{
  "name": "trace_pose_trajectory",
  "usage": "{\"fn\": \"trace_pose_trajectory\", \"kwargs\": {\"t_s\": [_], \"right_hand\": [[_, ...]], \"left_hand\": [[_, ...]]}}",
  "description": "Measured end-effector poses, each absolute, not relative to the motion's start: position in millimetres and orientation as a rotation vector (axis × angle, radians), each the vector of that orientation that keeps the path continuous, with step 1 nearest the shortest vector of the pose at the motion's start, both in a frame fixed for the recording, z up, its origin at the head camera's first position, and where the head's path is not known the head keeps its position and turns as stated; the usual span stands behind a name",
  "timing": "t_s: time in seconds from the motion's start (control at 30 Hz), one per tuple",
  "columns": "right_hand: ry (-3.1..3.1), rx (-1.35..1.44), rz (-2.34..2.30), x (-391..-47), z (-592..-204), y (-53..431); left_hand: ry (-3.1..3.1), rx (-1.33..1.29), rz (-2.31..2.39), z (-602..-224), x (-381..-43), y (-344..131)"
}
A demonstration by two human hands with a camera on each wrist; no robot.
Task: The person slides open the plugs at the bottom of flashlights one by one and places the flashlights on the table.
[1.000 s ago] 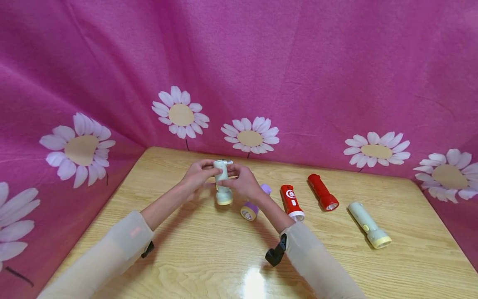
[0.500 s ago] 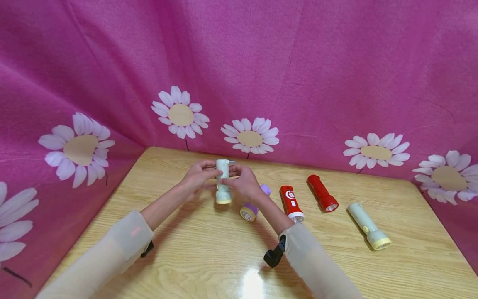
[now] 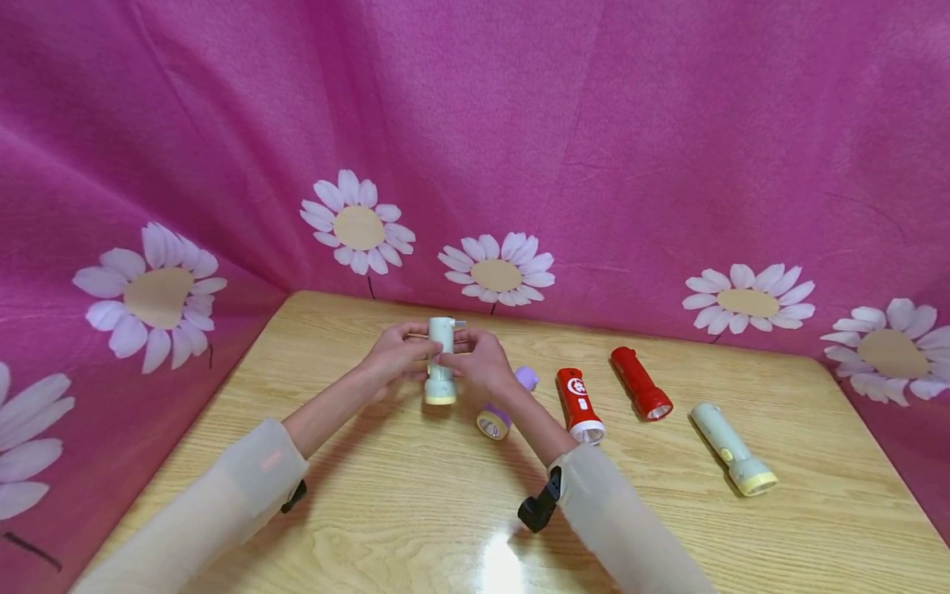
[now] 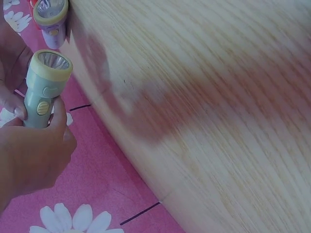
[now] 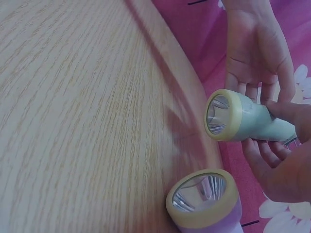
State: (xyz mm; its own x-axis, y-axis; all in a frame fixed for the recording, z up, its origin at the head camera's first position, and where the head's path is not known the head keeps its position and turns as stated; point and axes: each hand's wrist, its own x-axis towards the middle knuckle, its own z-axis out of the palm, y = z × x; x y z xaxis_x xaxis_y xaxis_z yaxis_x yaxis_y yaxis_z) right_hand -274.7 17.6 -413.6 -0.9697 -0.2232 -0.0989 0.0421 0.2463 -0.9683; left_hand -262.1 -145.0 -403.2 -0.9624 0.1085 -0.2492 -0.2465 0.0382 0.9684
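A pale green flashlight [image 3: 441, 363] with a cream rim is held between both hands near the back left of the table, its lens end toward the person. Metal prongs [image 3: 460, 323] stick out to the right from its tail end. My left hand [image 3: 389, 356] grips the body from the left. From the right, my right hand [image 3: 484, 361] grips it too, thumb on the body. A yellowish switch [image 4: 43, 108] shows on its side in the left wrist view. Just right of it, partly behind my right forearm, lies a purple flashlight [image 3: 493, 421].
On the wooden table [image 3: 371, 511], a red flashlight with a white rim [image 3: 577, 400], an all-red flashlight [image 3: 638, 382] and a second pale green flashlight [image 3: 729, 445] lie to the right. A pink daisy-print cloth [image 3: 594, 165] rises behind and at the sides.
The held flashlight has shifted and turned slightly, and its prongs now point more plainly to the right. Both hands keep their hold; the other flashlights stay put.
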Motion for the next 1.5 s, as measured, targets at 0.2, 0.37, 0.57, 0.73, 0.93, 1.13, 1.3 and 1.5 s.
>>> {"fn": "trace_pose_trajectory", "kwargs": {"t_s": [0.2, 0.37, 0.57, 0.73, 0.93, 1.13, 1.3, 1.5], "right_hand": [[2.297, -0.14, -1.797, -274.3, -414.3, 15.2], [2.32, -0.141, -1.775, -273.5, -413.8, 13.5], [2.319, -0.127, -1.748, -273.4, -413.8, 12.3], [2.301, -0.113, -1.743, -272.4, -413.7, 11.6], [2.285, -0.106, -1.717, -272.7, -414.5, 11.1], [2.285, -0.114, -1.682, -271.9, -415.4, 10.1], [2.269, -0.122, -1.686, -271.6, -416.7, 8.5], [2.244, -0.124, -1.698, -271.0, -418.9, 7.6]], "left_hand": [[2.078, -0.178, 1.997, -402.9, -262.0, -144.1], [2.094, -0.193, 1.981, -402.8, -262.4, -143.2], [2.11, -0.219, 1.951, -404.0, -264.1, -144.3], [2.104, -0.231, 1.933, -404.7, -265.7, -145.5], [2.114, -0.215, 1.901, -406.5, -266.8, -147.3], [2.105, -0.215, 1.88, -409.6, -268.6, -149.3], [2.114, -0.215, 1.847, -411.0, -269.5, -150.2], [2.123, -0.2, 1.829, -411.5, -269.4, -149.6]]}}
